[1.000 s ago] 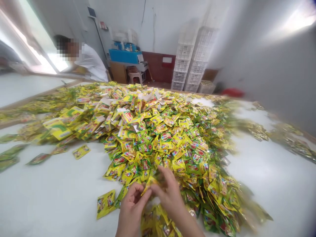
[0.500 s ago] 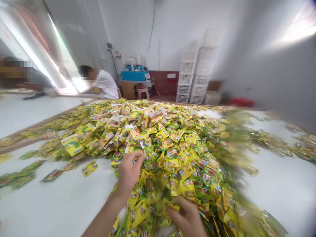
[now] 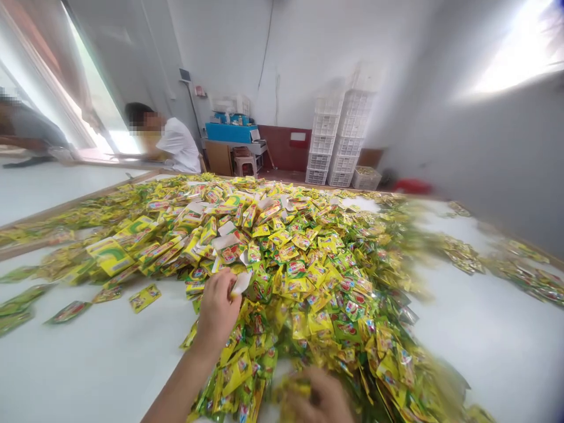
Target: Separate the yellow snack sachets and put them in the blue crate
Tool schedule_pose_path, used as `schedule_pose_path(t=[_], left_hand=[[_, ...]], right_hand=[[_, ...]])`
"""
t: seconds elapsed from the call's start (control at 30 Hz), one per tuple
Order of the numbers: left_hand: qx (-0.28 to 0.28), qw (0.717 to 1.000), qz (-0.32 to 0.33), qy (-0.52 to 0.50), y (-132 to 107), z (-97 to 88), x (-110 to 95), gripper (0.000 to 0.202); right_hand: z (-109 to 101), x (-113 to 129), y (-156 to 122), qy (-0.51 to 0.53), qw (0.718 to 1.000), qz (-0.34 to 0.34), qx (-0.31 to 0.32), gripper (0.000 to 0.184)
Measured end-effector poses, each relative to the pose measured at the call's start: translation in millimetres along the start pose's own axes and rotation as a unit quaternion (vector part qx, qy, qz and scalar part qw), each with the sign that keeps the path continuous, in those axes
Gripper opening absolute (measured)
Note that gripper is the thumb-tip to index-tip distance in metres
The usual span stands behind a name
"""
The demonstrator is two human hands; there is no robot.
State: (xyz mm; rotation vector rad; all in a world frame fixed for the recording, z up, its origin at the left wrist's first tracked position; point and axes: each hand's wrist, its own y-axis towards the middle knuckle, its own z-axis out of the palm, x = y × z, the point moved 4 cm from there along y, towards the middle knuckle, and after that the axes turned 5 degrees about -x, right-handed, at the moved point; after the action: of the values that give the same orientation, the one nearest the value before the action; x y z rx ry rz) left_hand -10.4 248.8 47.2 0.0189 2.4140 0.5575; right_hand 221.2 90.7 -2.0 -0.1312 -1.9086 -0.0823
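A big heap of small yellow-green sachets [image 3: 308, 276] covers the white table [image 3: 97, 358]. Flat yellow-green cartons [image 3: 112, 255] lie along the heap's left side. My left hand [image 3: 218, 308] reaches into the heap with its fingers closed on a flat carton [image 3: 235, 276] whose white flap shows at the fingertips. My right hand [image 3: 319, 399] is low at the bottom edge, blurred, resting among sachets close to me; its fingers are smeared.
A loose sachet [image 3: 144, 296] and a few others lie on the bare table to the left. A seated person in white [image 3: 170, 144] works at the far left. Stacked white crates [image 3: 337, 141], a blue box [image 3: 231, 132] and a stool stand by the back wall.
My left hand has stayed in the heap and closed on a carton with a white flap. My right hand has slid lower and blurred. The camera shifted slightly.
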Motion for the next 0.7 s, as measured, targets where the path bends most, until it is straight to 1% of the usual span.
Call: schedule_pose_path(t=[0.03, 0.07, 0.1, 0.17, 0.2, 0.23, 0.27, 0.3, 0.37, 0.4, 0.47, 0.5, 0.6, 0.63, 0.7], left_hand=[[0.018, 1.0, -0.013, -0.017, -28, -7.7, 3, 0.018], [0.049, 0.998, -0.028, -0.038, -57, -12.9, 5, 0.017], [0.087, 0.994, -0.039, -0.057, -84, -15.5, 6, 0.022], [0.163, 0.984, -0.022, -0.07, -131, -14.9, -1, 0.045], [0.186, 0.981, -0.001, -0.06, -149, -13.0, -6, 0.059], [0.196, 0.98, 0.022, -0.04, -161, -10.9, -12, 0.069], [0.197, 0.98, 0.037, -0.017, -169, -8.7, -18, 0.073], [0.194, 0.98, 0.038, 0.004, -172, -6.8, -23, 0.07], [0.192, 0.981, 0.009, 0.04, -169, -4.0, -30, 0.048], [0.193, 0.98, -0.006, 0.056, -166, -3.3, -34, 0.036], [0.193, 0.977, -0.019, 0.086, -160, -2.2, -41, 0.018], [0.189, 0.977, -0.015, 0.098, -160, -1.4, -45, 0.013], [0.176, 0.98, 0.007, 0.091, -169, 3.8, -52, 0.014], [0.177, 0.981, 0.001, 0.074, -174, 5.6, -53, 0.017], [0.189, 0.981, -0.035, 0.018, -185, 6.9, -51, 0.032]], right_hand=[[-7, 8, 5, 0.024, 0.999, 0.026, -0.015, 0.024], [-12, 18, 9, 0.055, 0.996, 0.057, -0.028, 0.025], [-15, 29, 15, 0.092, 0.992, 0.076, -0.037, 0.027], [-13, 53, 24, 0.146, 0.986, 0.075, -0.038, 0.025], [-8, 63, 26, 0.156, 0.985, 0.059, -0.04, 0.023], [-1, 70, 27, 0.151, 0.987, 0.036, -0.046, 0.02], [6, 75, 26, 0.133, 0.99, 0.008, -0.054, 0.016], [13, 77, 22, 0.104, 0.992, -0.024, -0.065, 0.013], [25, 75, 11, 0.033, 0.993, -0.085, -0.08, 0.011], [30, 72, 6, -0.002, 0.992, -0.103, -0.079, 0.011], [34, 63, -4, -0.06, 0.991, -0.104, -0.059, 0.013], [33, 58, -6, -0.085, 0.991, -0.094, -0.043, 0.015], [25, 53, -7, -0.144, 0.986, -0.069, 0.038, 0.019], [21, 54, -6, -0.159, 0.982, -0.07, 0.072, 0.019], [14, 57, -2, -0.187, 0.97, -0.09, 0.13, 0.019]])
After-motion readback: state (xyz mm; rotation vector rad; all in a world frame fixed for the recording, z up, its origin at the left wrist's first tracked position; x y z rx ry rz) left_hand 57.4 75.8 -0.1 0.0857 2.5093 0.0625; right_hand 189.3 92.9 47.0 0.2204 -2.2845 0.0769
